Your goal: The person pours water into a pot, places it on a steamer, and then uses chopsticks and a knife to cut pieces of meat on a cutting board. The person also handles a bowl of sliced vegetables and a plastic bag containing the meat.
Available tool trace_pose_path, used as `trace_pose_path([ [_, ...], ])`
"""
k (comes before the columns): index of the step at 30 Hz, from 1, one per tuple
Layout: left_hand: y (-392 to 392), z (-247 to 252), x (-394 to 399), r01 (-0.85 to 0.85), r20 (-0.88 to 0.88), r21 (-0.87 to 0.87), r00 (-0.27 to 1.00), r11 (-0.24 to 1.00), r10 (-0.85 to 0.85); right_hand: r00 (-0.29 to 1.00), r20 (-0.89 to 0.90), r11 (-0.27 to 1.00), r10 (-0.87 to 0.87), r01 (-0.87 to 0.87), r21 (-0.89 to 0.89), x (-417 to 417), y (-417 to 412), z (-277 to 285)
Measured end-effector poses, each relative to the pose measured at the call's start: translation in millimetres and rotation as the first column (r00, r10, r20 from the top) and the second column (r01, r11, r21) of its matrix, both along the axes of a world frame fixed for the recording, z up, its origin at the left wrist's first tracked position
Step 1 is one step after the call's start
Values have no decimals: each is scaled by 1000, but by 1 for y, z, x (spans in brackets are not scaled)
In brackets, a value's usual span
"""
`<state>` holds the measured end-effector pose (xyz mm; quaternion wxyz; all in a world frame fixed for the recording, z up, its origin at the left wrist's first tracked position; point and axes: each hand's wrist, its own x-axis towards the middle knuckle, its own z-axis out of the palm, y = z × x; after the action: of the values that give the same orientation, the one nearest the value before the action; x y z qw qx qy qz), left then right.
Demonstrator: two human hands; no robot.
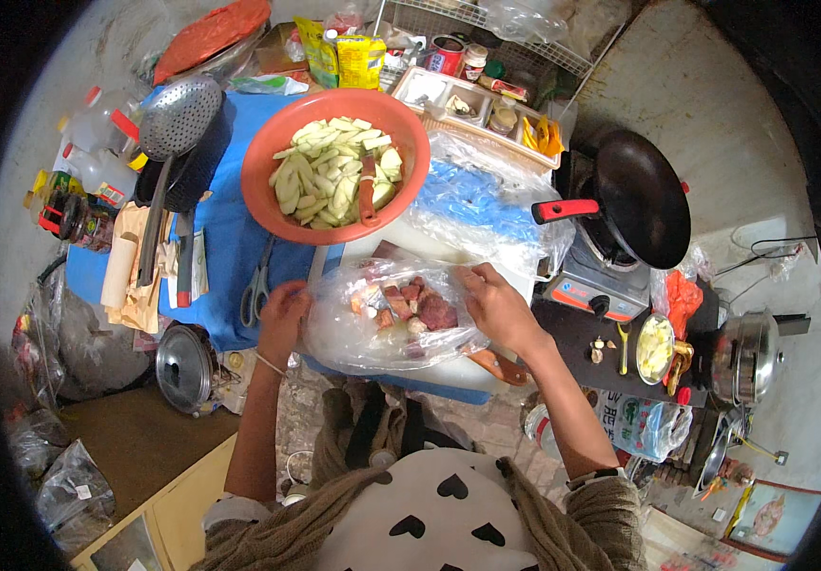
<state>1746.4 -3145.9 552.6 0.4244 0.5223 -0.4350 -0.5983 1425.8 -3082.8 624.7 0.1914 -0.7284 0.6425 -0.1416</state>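
Note:
A clear plastic bag with chunks of dark red meat and some paler bits in it spreads over a white cutting board. My left hand grips the bag's left edge, its fingertips partly hidden by the plastic. On the other side, my right hand pinches the upper right part of the bag. The wooden handle of a knife sticks out from under the bag near my right wrist; the bag covers part of its blade. Scissors lie just beyond my left hand.
Beyond the board stands an orange basin of pale green sliced vegetable, with a red-handled peeler or knife in it. To the right, a black wok sits on a gas stove. A skimmer and a cleaver lie left.

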Motion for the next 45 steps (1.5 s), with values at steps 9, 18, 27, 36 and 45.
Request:
trace_pose_path([
  [9, 15, 64, -41, 638, 839, -413, 544, 650, -1, 965, 255, 997, -61, 49, 54, 0, 1, 2],
  [18, -23, 17, -33, 625, 767, -397, 628, 672, -131, 995, -23, 995, -102, 102, -11, -3, 22, 6],
  [27, -21, 42, -22, 602, 503, -265, 752, 753, -425, 953, 252, 969, -171, 209, -134, 7, 38, 9],
  [36, 16, 72, -21, 615, 744, -431, 656, 660, -125, 987, 28, 952, -161, 162, -258, 40, 70, 16],
  [45, 32, 31, -2, 547, 776, -410, 629, 730, -36, 976, -171, 986, -132, 111, -127, 57, 95, 5],
])
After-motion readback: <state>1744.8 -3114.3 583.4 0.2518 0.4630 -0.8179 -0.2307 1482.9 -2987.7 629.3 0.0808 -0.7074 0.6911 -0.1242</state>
